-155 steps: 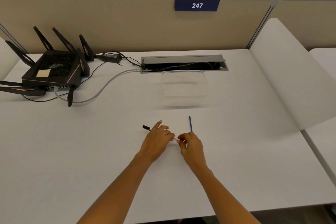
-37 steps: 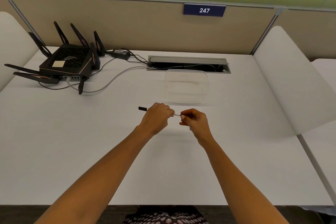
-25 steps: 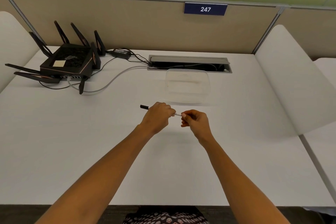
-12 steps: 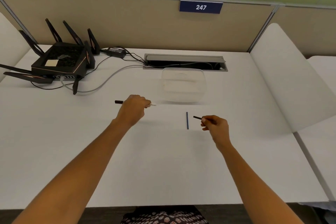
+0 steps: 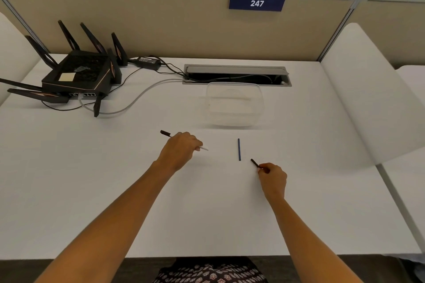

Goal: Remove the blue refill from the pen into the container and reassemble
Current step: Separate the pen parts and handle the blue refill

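My left hand (image 5: 178,151) is closed around the pen body (image 5: 166,133), whose black end sticks out to the left and whose white tip pokes out to the right. My right hand (image 5: 272,178) pinches a short black pen piece (image 5: 254,163) just above the table. Between the two hands the thin blue refill (image 5: 239,149) lies on the white table, pointing away from me. The clear plastic container (image 5: 233,103) stands beyond the refill, with nothing visible inside.
A black router (image 5: 76,76) with several antennas and its cables sits at the back left. A cable slot (image 5: 236,74) is cut into the table behind the container. White dividers stand at the right (image 5: 368,99) and the far left.
The hands, joined at the pen a second ago, have pulled apart. The right hand came away with the black piece, and the blue refill shows again on the table between them.
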`<state>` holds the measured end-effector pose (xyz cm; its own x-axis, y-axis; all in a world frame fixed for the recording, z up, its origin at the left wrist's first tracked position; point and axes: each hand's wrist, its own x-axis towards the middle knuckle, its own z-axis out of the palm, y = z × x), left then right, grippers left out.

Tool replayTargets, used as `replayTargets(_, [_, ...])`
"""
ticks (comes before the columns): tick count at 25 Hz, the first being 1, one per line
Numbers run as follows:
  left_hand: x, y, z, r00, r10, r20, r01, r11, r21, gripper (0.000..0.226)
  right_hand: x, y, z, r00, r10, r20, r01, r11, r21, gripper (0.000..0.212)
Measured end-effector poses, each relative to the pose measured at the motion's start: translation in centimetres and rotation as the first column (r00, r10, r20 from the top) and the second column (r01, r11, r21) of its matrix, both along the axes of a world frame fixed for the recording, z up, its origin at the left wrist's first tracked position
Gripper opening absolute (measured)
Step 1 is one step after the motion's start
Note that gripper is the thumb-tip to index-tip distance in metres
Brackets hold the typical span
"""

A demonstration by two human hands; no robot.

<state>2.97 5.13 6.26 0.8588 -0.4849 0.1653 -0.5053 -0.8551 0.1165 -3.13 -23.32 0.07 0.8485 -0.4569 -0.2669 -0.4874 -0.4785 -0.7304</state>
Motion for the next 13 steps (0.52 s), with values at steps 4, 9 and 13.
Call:
replayTargets(4, [-0.3,-0.4,-0.1,1.000,-0.002,-0.019,0.000,0.997,-0.075,0.023,-0.1,0.0,-0.3,0.999,0.026,-0.029,-0.027,0.999,-0.035,0.020])
replayTargets(9, [-0.7,-1.3,0.3,0.999,-0.048,-0.025,0.045,0.992,-0.116,0.021,0.3,-0.3,0.3,0.999,-0.032,-0.003,0.032,0.999,0.035,0.019])
replayTargets(13, [-1.2,-2.5,0.8,0.996,-0.094,-0.009,0.092,0.990,-0.105,0.022,2.3,1.0,2.6,1.000,-0.004,-0.002,0.005,0.947,0.322,0.014])
